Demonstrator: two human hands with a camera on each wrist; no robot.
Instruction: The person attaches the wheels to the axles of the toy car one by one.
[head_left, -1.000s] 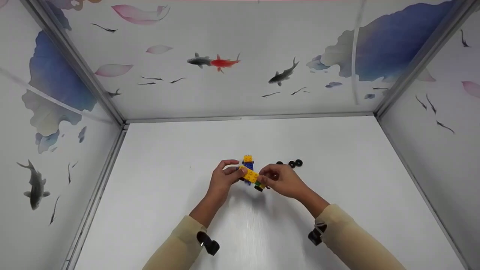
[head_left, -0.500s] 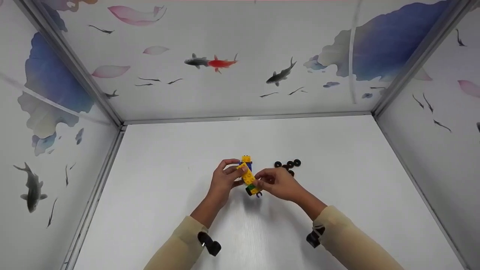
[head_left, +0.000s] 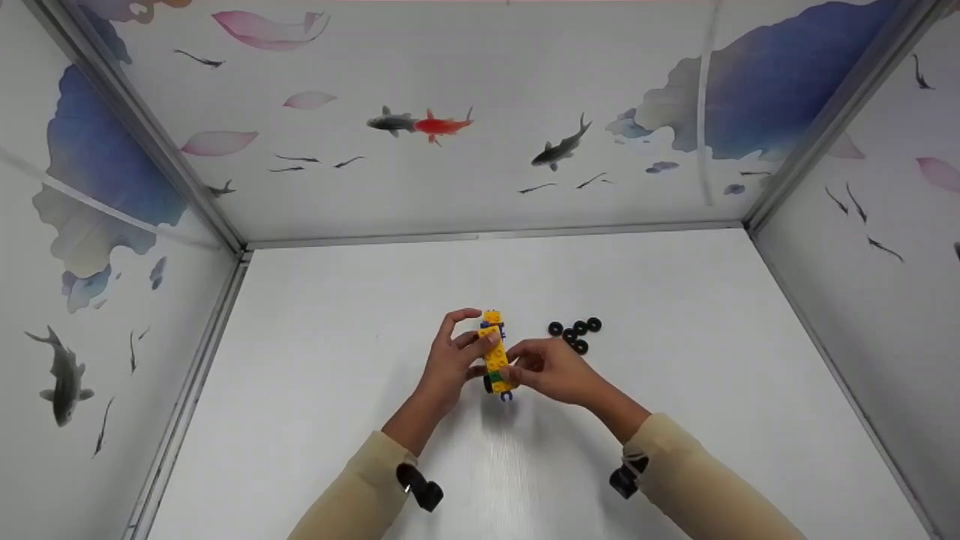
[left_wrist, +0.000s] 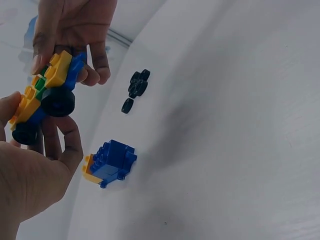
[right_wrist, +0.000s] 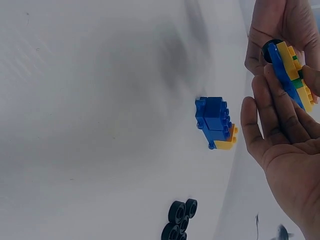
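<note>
A small building-block car [head_left: 496,360] is held above the table between both hands. Yellow and green bricks sit on its blue base, and the left wrist view shows two black wheels [left_wrist: 58,101] on the side facing that camera. My left hand [head_left: 448,367] pinches its far end, thumb on top of the yellow brick. At the nearer end, my right hand [head_left: 553,369] grips it with thumb and fingers. In the right wrist view, the right fingers [right_wrist: 285,112] lie along the car's blue side, where I make out no wheels; they cover part of it.
Just beyond the car, a second blue-and-yellow block piece [left_wrist: 115,160] stands on the white table [head_left: 337,315]. Several loose black wheels [head_left: 580,328] lie to the right of it, close together. Printed panels [head_left: 480,180] enclose the table at the back and sides.
The car has swung from a diagonal to nearly straight toward me, its near end moving left. My right hand has shifted slightly nearer, uncovering more loose wheels. The left index finger has lifted.
</note>
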